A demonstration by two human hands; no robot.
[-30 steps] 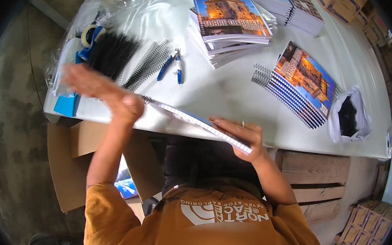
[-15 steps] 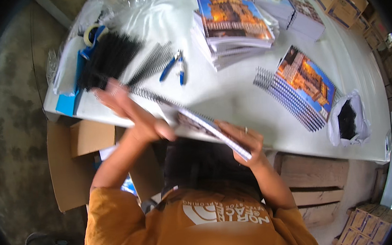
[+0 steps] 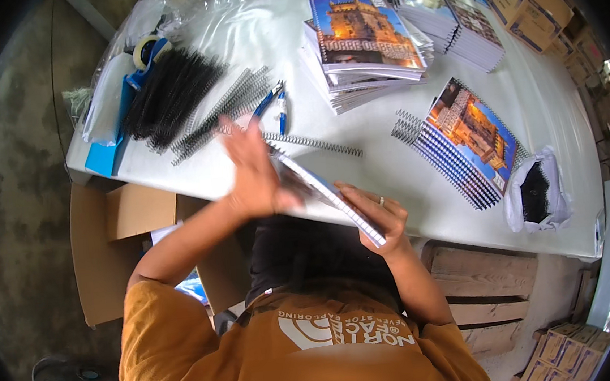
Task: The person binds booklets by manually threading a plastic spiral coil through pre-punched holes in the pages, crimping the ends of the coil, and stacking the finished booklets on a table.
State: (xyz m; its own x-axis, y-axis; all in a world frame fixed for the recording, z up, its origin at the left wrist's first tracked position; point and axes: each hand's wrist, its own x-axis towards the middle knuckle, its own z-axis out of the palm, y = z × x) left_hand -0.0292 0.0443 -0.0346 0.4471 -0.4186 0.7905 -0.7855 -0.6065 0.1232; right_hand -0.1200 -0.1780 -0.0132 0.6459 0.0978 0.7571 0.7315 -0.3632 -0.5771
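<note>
Currently, left hand: spread and released, reaching up and away with thumb out toward the held notebook; slightly blurred, so contact with it impossible to tell.
Right hand: clenched around the notebook's lower end, with a ring on one finger.
Held notebook: slanting between both hands at the near edge of the white tabletop, seen almost edge-on, with upper end just beside the left palm.
Long coil: stretching rightward from near the left hand's fingers, beyond the held notebook; joined to it or not, impossible to tell.
Blue-handled pliers: just beyond the left hand's fingertips.
Grey coils: bundled near the left hand, to its upper left.
Black coils: heaped farther out in the same direction, beside a blue tape dispenser.
Bound notebooks: overlapping in a row, right of the right hand and farther away.
White bag: well right of the right hand, with dark contents.
Book stack: well beyond both hands, under a castle-picture cover.
Cardboard box: below tabletop level, left of the left forearm.
</note>
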